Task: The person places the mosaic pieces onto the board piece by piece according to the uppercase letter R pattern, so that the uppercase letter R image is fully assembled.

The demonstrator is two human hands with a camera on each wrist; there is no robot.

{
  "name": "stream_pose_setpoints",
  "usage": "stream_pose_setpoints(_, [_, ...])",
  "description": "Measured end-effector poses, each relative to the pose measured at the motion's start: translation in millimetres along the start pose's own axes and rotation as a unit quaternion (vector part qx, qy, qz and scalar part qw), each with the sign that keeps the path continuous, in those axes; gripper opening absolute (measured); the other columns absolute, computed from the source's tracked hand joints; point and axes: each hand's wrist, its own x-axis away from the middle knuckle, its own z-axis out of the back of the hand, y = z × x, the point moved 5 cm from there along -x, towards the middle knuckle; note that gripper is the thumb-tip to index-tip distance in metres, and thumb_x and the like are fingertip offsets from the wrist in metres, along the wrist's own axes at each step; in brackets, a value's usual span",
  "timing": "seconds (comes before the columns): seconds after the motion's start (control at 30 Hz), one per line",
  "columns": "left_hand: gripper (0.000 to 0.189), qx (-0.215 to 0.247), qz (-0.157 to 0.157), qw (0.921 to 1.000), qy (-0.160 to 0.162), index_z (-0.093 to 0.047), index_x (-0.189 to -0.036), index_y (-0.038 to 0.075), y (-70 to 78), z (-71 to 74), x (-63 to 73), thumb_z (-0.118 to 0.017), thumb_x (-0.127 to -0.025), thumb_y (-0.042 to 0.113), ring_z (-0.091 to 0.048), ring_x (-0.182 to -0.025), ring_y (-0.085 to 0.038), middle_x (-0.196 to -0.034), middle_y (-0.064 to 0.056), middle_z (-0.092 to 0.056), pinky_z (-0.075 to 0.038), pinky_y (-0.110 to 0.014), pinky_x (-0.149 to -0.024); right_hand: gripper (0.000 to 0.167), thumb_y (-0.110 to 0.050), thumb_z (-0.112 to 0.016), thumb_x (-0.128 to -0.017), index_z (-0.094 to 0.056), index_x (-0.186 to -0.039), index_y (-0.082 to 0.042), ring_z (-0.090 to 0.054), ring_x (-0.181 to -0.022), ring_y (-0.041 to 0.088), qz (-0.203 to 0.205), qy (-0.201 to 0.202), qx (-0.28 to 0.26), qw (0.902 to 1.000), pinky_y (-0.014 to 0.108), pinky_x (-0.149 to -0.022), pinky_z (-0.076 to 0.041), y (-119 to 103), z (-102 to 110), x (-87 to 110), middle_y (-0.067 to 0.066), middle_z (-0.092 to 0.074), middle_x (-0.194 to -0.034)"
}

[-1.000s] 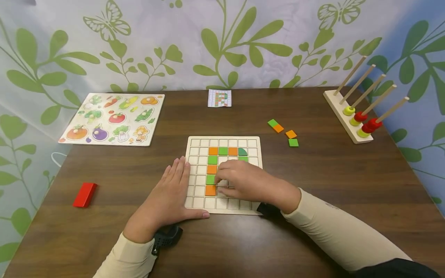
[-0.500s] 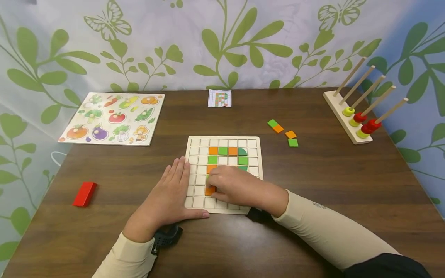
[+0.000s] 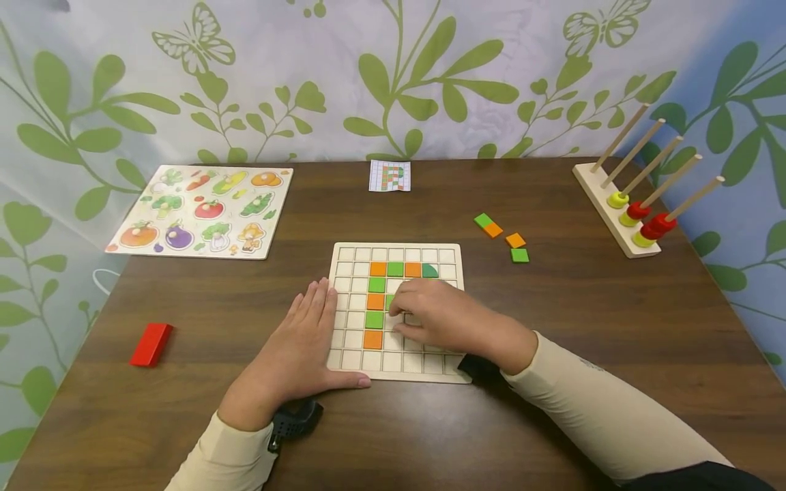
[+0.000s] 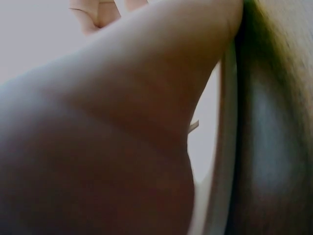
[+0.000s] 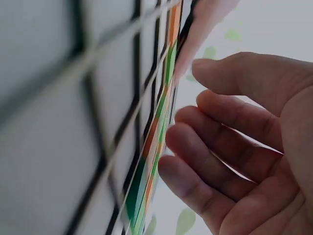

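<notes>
A square wooden grid board (image 3: 353, 359) lies on the table with orange and green square tiles set in its cells. A column of tiles ends at the bottom in an orange tile (image 3: 372, 339), with a green tile (image 3: 374, 319) above it. The top row ends in a dark green rounded tile (image 3: 430, 271). My left hand (image 3: 301, 341) rests along the board's left edge, fingers straight and thumb at the near edge. Over the middle of the board is my right hand (image 3: 442, 316), hiding several cells. In the right wrist view its fingers (image 5: 188, 139) are loosely bent and hold nothing.
Loose orange and green tiles (image 3: 519, 256) lie beyond the board to the right. A small pattern card (image 3: 389, 176) is at the back. Vegetable puzzle board (image 3: 236, 211) back left, red block (image 3: 151, 344) at left, peg stand with rings (image 3: 608, 204) back right.
My right hand first moved left over the lower tiles of the column, then drew back to the right, uncovering them. The left hand has stayed at the board's edge.
</notes>
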Motion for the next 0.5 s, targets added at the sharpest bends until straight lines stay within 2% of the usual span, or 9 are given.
stream_pose_setpoints(0.23, [0.145,0.001,-0.002,1.0,0.002,-0.018,-0.162,-0.013,0.2,0.0,-0.5,-0.065,-0.074,0.092,-0.013,-0.156,-0.044,-0.169,-0.032,-0.013,-0.017,-0.055,-0.123,0.013,-0.014,-0.086,-0.091,-0.078,-0.1,-0.009,-0.066,-0.096,0.019,-0.07,0.047,0.034,0.9958,0.039,-0.086,-0.056,35.6,21.7,23.2,-0.001,-0.071,-0.1])
stream_pose_setpoints(0.33, [0.145,0.002,-0.005,1.0,0.007,-0.018,-0.162,-0.013,-0.1,0.1,-0.1,-0.065,-0.073,0.092,-0.013,-0.156,-0.044,-0.169,-0.032,-0.013,-0.017,-0.056,-0.123,0.015,-0.012,-0.085,-0.091,-0.078,-0.103,-0.007,-0.066,-0.093,0.02,-0.102,0.061,0.028,0.9925,0.039,-0.081,-0.057,52.0,30.3,34.8,0.002,-0.071,-0.1])
stream_pose_setpoints(0.5, [0.146,0.001,-0.007,0.9999,0.009,-0.018,-0.161,-0.014,-0.4,-0.4,0.8,-0.062,-0.073,0.094,-0.013,-0.156,-0.044,-0.169,-0.032,-0.013,-0.017,-0.056,-0.123,0.018,-0.01,-0.084,-0.092,-0.076,-0.106,-0.001,-0.068,-0.093,0.024,-0.152,0.069,0.037,0.9853,0.043,-0.083,-0.059,76.5,41.5,51.3,0.008,-0.071,-0.103])
